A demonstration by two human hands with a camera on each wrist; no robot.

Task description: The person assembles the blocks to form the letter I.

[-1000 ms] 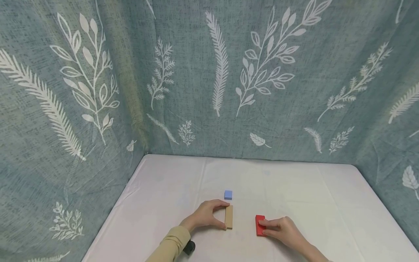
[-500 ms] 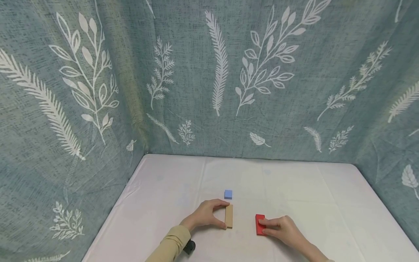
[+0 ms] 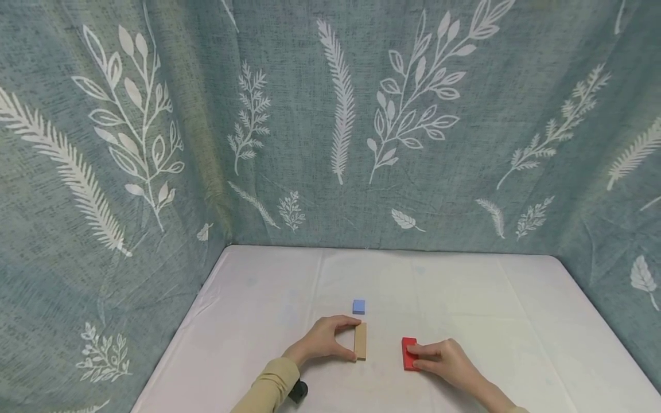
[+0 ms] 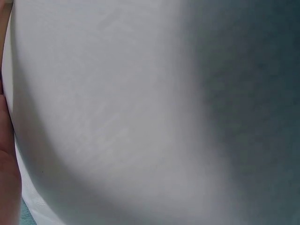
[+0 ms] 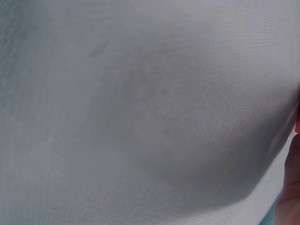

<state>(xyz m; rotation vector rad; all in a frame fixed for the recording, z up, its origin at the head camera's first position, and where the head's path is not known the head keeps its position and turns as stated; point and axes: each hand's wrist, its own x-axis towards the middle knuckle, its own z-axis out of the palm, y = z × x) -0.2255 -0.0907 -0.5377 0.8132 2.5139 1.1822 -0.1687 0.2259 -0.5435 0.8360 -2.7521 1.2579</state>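
In the head view my left hand point(image 3: 325, 338) pinches a long, plain wooden block point(image 3: 360, 342) by its two ends, finger at the far end and thumb at the near one. To the right, my right hand point(image 3: 450, 362) holds a red rectangular block point(image 3: 407, 357) between thumb and fingertips, from its right side. Both blocks appear to lie flat on the white cloth. A small blue block point(image 3: 358, 307) sits just beyond the wooden one, untouched. Only the edge of each hand shows in the wrist views; a sliver of the red block point(image 5: 298, 121) appears in the right one.
A white cloth point(image 3: 465, 298) covers the table. Blue-green curtains point(image 3: 310, 132) with white leaf prints hang behind it and along both sides. A small black device point(image 3: 298, 391) is at my left wrist.
The head view has shifted very slightly. Both hands and all the blocks keep their places.
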